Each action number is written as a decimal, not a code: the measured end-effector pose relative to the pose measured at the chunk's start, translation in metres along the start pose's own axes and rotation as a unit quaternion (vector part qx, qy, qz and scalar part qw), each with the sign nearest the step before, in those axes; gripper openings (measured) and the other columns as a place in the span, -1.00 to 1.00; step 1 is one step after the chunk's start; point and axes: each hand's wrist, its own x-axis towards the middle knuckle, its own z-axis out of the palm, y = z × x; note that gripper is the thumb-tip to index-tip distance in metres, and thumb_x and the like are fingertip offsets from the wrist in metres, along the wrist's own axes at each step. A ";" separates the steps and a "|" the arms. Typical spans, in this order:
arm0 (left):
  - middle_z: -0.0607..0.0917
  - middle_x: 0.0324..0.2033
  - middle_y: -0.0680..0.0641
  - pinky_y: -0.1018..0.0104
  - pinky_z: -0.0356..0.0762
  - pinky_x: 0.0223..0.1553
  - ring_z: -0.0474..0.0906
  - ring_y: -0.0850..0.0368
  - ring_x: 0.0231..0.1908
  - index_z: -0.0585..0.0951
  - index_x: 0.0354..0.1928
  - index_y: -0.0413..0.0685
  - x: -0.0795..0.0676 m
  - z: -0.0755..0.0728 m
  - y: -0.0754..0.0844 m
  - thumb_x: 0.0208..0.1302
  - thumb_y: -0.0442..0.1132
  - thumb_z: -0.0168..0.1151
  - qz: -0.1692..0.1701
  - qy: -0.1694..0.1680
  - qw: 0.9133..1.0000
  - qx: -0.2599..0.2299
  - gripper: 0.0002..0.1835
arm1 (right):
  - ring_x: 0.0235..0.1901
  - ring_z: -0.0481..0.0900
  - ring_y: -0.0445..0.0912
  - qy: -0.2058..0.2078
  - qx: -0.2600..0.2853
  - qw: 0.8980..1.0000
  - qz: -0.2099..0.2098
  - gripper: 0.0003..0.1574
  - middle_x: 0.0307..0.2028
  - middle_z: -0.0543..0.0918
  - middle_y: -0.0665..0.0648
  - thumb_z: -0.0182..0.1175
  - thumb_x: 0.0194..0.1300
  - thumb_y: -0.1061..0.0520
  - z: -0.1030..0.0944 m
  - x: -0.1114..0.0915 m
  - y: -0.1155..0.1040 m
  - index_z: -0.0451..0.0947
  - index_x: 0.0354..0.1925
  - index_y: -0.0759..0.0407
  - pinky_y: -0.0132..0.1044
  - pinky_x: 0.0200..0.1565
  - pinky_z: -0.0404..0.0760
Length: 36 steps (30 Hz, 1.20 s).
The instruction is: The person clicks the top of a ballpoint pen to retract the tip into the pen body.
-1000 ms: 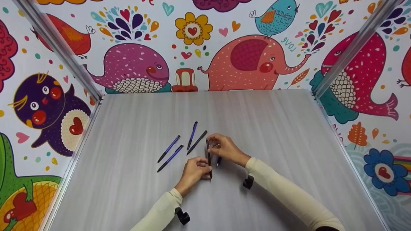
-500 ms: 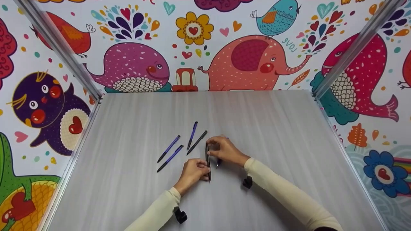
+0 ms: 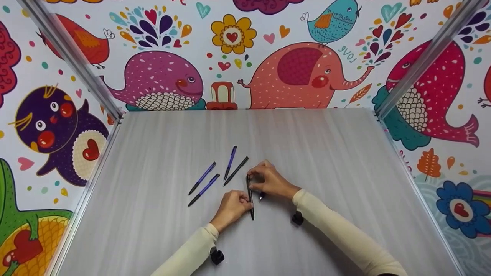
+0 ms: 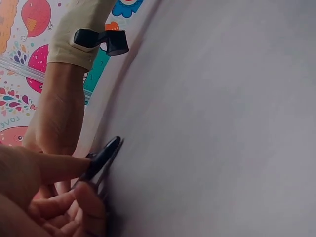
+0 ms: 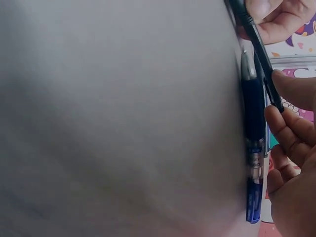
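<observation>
Both hands hold one black pen, pointing away from the person, close over the table. Near its lower end, my left hand pinches it between thumb and fingers; the black end sticks out past them in the left wrist view. My right hand pinches the other end, with the thumb on one side and fingertips on the other. Beside this pen lies a blue pen with a silver tip and clear middle section, mostly hidden under the right hand in the head view.
Left of the hands, three blue pens with black grips and a dark pen lie apart on the grey table. A patterned wall and metal rails border the table.
The black pen has slid a little toward the person. The right hand's fingertips have come slightly nearer with it; the left hand stays nearly in place. The other pens lie as before.
</observation>
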 end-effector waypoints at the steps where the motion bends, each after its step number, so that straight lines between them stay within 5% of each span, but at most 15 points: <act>1: 0.56 -0.61 0.31 0.37 0.44 -0.41 0.46 0.36 -0.53 0.67 -0.51 0.10 0.002 0.002 -0.004 0.08 -0.29 0.61 0.003 0.000 1.000 0.009 -0.77 | 0.08 0.49 0.02 0.000 -0.003 1.000 -0.002 -0.50 0.01 0.73 0.14 0.63 0.28 0.17 0.000 0.000 0.001 0.77 0.14 0.24 -0.06 0.21 0.46; 13: 0.68 -0.54 0.24 0.31 0.60 -0.38 0.55 0.34 -0.48 0.72 -0.47 0.06 0.002 0.013 -0.006 0.06 -0.20 0.67 0.047 0.042 0.991 0.120 -0.78 | 0.05 0.44 0.08 0.003 -0.048 0.998 -0.049 -0.54 -0.08 0.75 0.17 0.65 0.24 0.14 0.000 -0.001 0.012 0.76 0.06 0.22 0.10 0.20 0.33; 22: 0.64 -0.59 0.14 0.38 0.53 -0.42 0.47 0.37 -0.53 0.77 -0.31 -0.26 -0.013 -0.008 0.024 0.14 -0.37 0.65 0.059 0.033 0.997 0.022 -0.82 | 0.01 0.42 -0.01 0.033 -0.064 0.990 -0.120 -0.59 -0.10 0.73 0.06 0.60 0.32 0.05 0.006 -0.001 0.036 0.76 0.06 0.14 -0.03 0.14 0.33; 25: 0.67 -0.56 0.08 0.37 0.55 -0.38 0.48 0.37 -0.51 0.77 -0.29 -0.32 -0.017 -0.016 0.033 0.16 -0.40 0.63 0.056 0.035 0.998 -0.008 -0.82 | 0.03 0.43 0.01 0.033 -0.058 0.992 -0.111 -0.60 -0.06 0.75 0.08 0.58 0.34 0.07 0.004 -0.002 0.032 0.77 0.08 0.15 0.01 0.15 0.35; 36: 0.75 -0.46 0.01 0.42 0.54 -0.34 0.51 0.35 -0.45 0.79 -0.25 -0.28 -0.018 -0.029 0.028 0.22 -0.41 0.60 0.046 0.099 0.994 -0.028 -0.87 | 0.09 0.47 0.13 0.071 -0.046 0.996 -0.017 -0.68 -0.02 0.78 0.19 0.53 0.39 0.22 -0.004 -0.001 0.013 0.76 0.07 0.29 0.12 0.21 0.40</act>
